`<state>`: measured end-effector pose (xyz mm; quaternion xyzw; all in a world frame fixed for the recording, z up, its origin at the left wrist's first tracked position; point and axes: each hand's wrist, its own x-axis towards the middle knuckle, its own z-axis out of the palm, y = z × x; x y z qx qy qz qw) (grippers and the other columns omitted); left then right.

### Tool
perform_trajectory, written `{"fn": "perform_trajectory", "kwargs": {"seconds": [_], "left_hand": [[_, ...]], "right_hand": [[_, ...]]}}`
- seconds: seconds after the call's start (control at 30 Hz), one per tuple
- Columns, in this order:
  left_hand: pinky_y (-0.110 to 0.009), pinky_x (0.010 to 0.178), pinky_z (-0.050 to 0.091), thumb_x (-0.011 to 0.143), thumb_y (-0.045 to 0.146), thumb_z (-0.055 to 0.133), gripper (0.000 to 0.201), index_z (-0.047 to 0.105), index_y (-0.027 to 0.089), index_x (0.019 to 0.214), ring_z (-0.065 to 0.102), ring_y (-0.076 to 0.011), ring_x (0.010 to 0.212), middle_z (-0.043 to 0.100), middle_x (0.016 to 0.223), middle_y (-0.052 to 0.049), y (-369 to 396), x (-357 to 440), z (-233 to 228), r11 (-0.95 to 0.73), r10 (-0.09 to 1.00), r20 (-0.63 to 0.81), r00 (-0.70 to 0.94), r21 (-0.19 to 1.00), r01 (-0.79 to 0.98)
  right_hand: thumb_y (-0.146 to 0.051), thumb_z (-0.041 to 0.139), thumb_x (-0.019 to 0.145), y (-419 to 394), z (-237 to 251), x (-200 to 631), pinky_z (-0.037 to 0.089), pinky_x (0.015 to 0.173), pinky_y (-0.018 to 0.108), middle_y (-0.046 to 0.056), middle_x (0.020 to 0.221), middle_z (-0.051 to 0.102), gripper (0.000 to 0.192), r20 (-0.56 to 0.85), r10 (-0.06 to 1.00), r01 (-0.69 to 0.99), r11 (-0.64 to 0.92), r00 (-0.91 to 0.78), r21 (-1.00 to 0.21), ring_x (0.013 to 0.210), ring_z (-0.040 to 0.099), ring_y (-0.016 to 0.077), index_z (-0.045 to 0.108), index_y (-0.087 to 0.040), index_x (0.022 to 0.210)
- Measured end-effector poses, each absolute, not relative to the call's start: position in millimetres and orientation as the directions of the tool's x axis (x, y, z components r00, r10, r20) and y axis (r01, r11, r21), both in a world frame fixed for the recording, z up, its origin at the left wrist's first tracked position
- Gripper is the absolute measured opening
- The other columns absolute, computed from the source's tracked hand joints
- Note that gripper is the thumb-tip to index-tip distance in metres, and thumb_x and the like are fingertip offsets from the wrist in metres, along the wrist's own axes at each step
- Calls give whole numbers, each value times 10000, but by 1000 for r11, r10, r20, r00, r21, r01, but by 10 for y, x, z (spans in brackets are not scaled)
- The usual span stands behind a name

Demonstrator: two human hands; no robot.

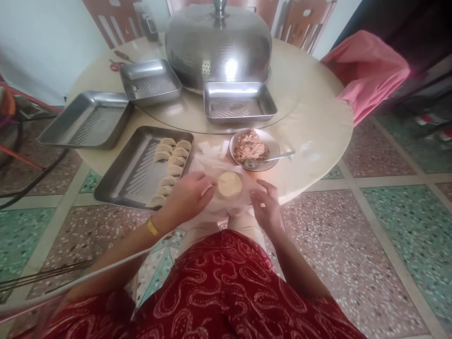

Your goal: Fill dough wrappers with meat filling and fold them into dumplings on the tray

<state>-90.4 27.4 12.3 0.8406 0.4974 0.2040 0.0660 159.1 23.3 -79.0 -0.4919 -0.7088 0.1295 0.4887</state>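
At the desk's [318, 141] near edge, the wrapper stack [230, 184] sits in its bag between both hands, left hand [189, 195] pinching its left rim, right hand [267, 207] released, just beside.

Both forearms extend forward from the lower frame and converge toward the centre, bare, with a yellow band on the left wrist. The left hand [187, 195] is held palm down, fingers curled inward with the fingertips pinched together toward the right. The right hand [267, 205] sits just opposite, well short of touching it, fingers loosely spread and slightly bent, gripping nothing visible.
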Motion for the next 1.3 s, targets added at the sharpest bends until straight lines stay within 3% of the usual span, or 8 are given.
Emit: {"fn": "perform_trajectory", "kwargs": {"seconds": [0.2, 0.5, 0.73, 0.97, 1.1, 1.17, 1.2, 1.3], "left_hand": [[-340, 824, 457, 947, 238, 452, 243, 682, 163, 947, 593, -204, 886, 649, 911, -78, 356, -508, -212, -472, 881, 166, 443, 372, 800], [-344, 777, 448, 893, 246, 492, 234, 706, 164, 846, 581, -209, 817, 654, 826, -83, 452, -389, -224, -417, 909, 124, 399, 343, 842], [-330, 774, 449, 894, 206, 434, 292, 695, 147, 779, 582, -195, 795, 658, 801, -79, 501, -414, -208, -386, 917, 74, 393, 419, 822], [-332, 786, 450, 902, 241, 437, 273, 672, 150, 797, 572, -195, 802, 642, 797, -71, 559, -415, -202, -364, 926, 99, 363, 480, 798], [-339, 843, 452, 902, 257, 449, 250, 669, 165, 829, 577, -202, 851, 653, 823, -63, 573, -500, -67, -356, 933, 157, 323, 521, 776], [-336, 870, 456, 932, 272, 399, 290, 666, 158, 936, 583, -198, 905, 667, 938, -76, 494, -558, 30, -318, 948, 213, 237, 579, 751], [-331, 897, 452, 933, 296, 424, 281, 665, 156, 969, 590, -194, 937, 674, 981, -75, 429, -578, 67, -271, 960, 242, 139, 685, 676], [-311, 855, 484, 923, 402, 470, 317, 672, 160, 960, 609, -176, 864, 689, 922, -55, 194, -551, 82, -85, 995, 97, -36, 964, 252]], "right_hand": [[-200, 511, 920, 377, -742, 1456, 467, 968, 490, 116, 1237, 629, 199, 654, 717, 621, 632, -240, -464, 1163, 541, 276, 707, -222, 950], [-274, 501, 931, 497, -786, 1410, 380, 1040, 497, 112, 1371, 571, 247, 535, 781, 663, 590, -323, -461, 1278, 444, 302, 734, -221, 993], [-268, 516, 917, 521, -732, 1453, 426, 1030, 523, 99, 1369, 579, 228, 591, 729, 678, 629, -344, -381, 1302, 455, 311, 735, -223, 959], [-289, 525, 924, 591, -668, 1384, 321, 1109, 597, 113, 1444, 530, 230, 540, 742, 661, 639, -398, -392, 1402, 364, 334, 726, -220, 1011], [-276, 535, 922, 688, -524, 1312, 282, 1133, 604, 83, 1434, 547, 207, 505, 751, 643, 643, -424, -417, 1419, 349, 323, 731, -228, 877], [-277, 548, 915, 781, -425, 1300, 300, 1133, 583, 79, 1430, 549, 210, 509, 756, 624, 641, -411, -447, 1420, 350, 316, 725, -216, 819], [-279, 557, 911, 841, -372, 1300, 305, 1134, 575, 73, 1433, 546, 202, 514, 756, 612, 642, -405, -462, 1423, 348, 312, 725, -216, 819], [-294, 588, 900, 1053, -205, 1315, 302, 1143, 574, 45, 1426, 552, 162, 522, 749, 576, 654, -407, -490, 1418, 365, 300, 731, -236, 853]]}}
